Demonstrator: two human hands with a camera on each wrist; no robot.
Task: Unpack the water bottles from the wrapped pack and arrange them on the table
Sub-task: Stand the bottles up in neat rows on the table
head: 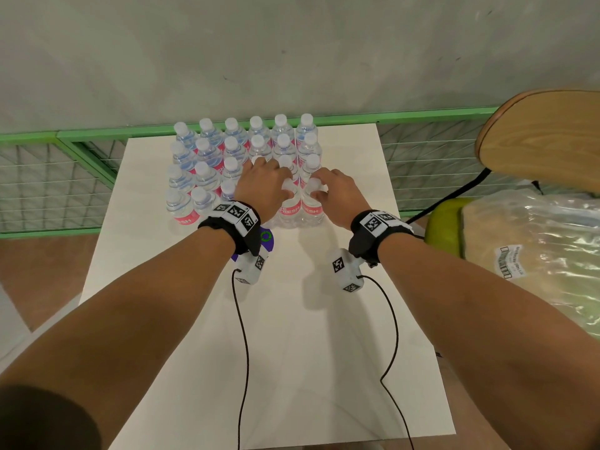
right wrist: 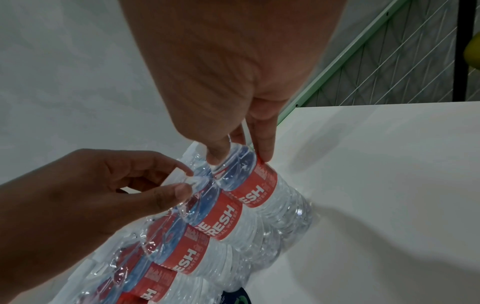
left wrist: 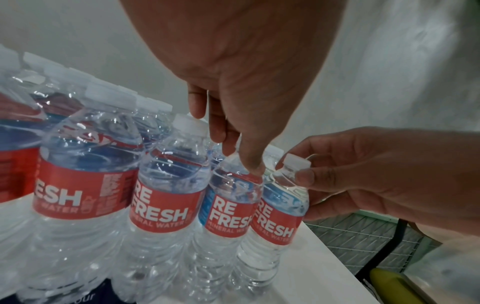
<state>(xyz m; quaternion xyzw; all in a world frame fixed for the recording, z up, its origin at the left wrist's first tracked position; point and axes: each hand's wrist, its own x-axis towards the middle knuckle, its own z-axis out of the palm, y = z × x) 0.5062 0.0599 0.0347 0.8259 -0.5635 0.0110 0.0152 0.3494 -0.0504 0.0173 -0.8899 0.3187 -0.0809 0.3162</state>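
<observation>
A pack of water bottles (head: 246,164) with red labels and white caps stands in clear plastic wrap at the far end of the white table (head: 292,352). Both hands work at its near right corner. My left hand (head: 269,180) reaches down among the bottle necks, and its thumb and forefinger pinch the clear wrap (right wrist: 193,182) there. My right hand (head: 319,190) grips the corner bottle (left wrist: 280,207) at its shoulder, thumb in front and fingers behind. In the left wrist view the left hand (left wrist: 236,152) hangs over the neighbouring bottle (left wrist: 228,211).
A wooden chair (head: 535,134) and a green stool (head: 444,228) bearing a plastic-wrapped bundle (head: 535,254) stand right of the table. A green-framed wire fence (head: 65,177) runs behind the table along a grey wall. A dark blue sticker (head: 268,241) shows under the pack's near edge.
</observation>
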